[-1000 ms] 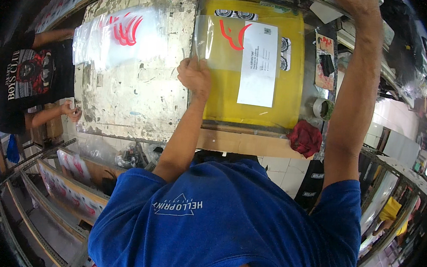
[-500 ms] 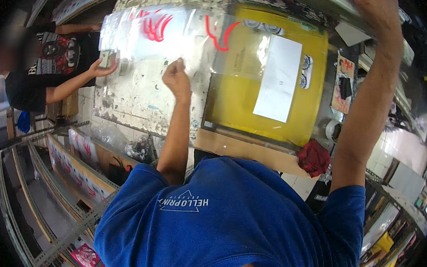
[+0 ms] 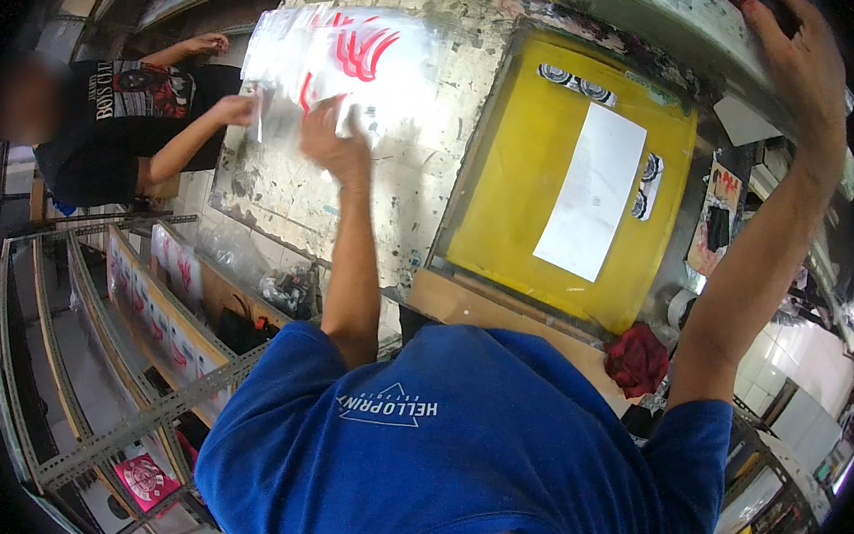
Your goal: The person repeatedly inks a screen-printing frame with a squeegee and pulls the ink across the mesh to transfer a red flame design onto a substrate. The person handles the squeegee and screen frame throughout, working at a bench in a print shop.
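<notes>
On the pale, paint-flecked table (image 3: 283, 180) lies a glossy see-through sheet with red curved marks (image 3: 366, 53), over or beside other clear sheets. My left hand (image 3: 338, 152) hovers at its near edge, fingers apart and slightly blurred; whether they touch the sheet I cannot tell. To the right is a yellow panel (image 3: 497, 207) in a dark frame, bearing a white paper strip (image 3: 591, 192) and small black-and-white printed pieces (image 3: 647, 187). My right hand (image 3: 804, 71) is raised at the far right, fingers spread beside a long pale bar (image 3: 656, 34). Its fingertips are partly cut off.
A co-worker in a black shirt (image 3: 104, 169) stands at the table's left end, one hand (image 3: 234, 109) near the sheets. Racks with printed panels (image 3: 177, 323) fill the lower left. A dark red cloth (image 3: 637, 359) lies at the panel's near right corner.
The clear sheet has moved left, off the yellow panel. My left hand has gone left with its fingers opening. The co-worker's hands have shifted, and the whole view has turned slightly.
</notes>
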`<state>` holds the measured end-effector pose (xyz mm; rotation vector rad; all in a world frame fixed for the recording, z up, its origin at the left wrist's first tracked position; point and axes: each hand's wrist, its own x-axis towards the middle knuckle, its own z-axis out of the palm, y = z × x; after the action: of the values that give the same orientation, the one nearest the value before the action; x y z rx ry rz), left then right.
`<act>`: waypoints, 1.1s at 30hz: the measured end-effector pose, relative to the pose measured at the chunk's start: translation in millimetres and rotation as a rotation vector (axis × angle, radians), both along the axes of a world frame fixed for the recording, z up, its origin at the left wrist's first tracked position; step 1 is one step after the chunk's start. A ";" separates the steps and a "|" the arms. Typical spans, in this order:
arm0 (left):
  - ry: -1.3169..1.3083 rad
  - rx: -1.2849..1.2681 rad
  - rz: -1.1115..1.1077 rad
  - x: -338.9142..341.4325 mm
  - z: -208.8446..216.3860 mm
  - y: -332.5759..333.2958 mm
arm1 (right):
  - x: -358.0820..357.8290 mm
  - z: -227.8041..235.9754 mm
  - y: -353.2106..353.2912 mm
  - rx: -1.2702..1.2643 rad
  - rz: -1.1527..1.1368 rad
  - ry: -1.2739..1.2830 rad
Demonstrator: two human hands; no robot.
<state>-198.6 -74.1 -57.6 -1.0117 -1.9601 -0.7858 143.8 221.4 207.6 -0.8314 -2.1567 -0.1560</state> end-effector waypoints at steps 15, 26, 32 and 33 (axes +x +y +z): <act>-0.765 -0.126 -0.457 50.0 -45.2 54.8 | -6.5 12.4 -12.6 -0.022 -0.010 -0.050; -0.438 -0.759 -0.625 171.1 -81.7 101.1 | -4.1 11.2 4.4 -0.048 0.030 -0.034; -0.424 -0.745 -0.622 181.7 -84.5 130.0 | -3.3 17.8 -7.5 -0.127 0.043 -0.067; -0.438 -0.760 -0.617 183.6 -82.8 132.1 | -2.7 17.1 -7.8 -0.146 0.056 -0.049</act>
<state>-15.0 58.0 -140.5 -2.1093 -2.4164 -0.6019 141.1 213.7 224.7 -0.8563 -2.2559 0.0102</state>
